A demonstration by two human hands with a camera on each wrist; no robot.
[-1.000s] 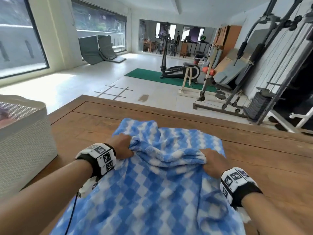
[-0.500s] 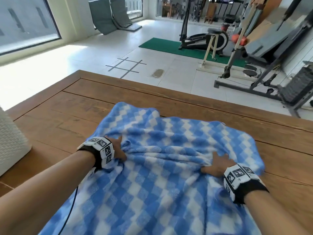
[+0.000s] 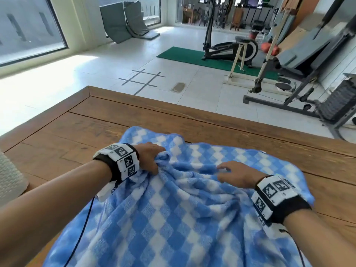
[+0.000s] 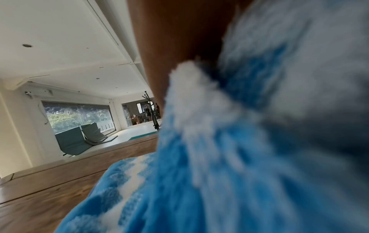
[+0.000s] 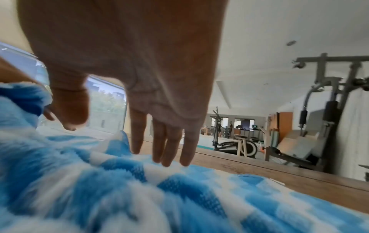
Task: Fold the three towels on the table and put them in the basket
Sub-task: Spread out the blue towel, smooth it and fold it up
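A blue-and-white checked towel lies rumpled across the wooden table and hangs over its near edge. My left hand grips a bunched fold at the towel's left side; in the left wrist view the cloth fills the frame up against my palm. My right hand is above the middle of the towel with fingers straight, and its fingertips just touch the cloth. Only a corner of the white woven basket shows at the left edge.
Bare tabletop stretches beyond and to either side of the towel. Behind the far table edge is a tiled floor with an exercise bike, a weight machine and folded grey mats.
My right hand has let go of the towel fold and opened, shifting left toward the middle. The left hand keeps its grip on the bunched cloth. The head view has shifted right, leaving less of the basket showing.
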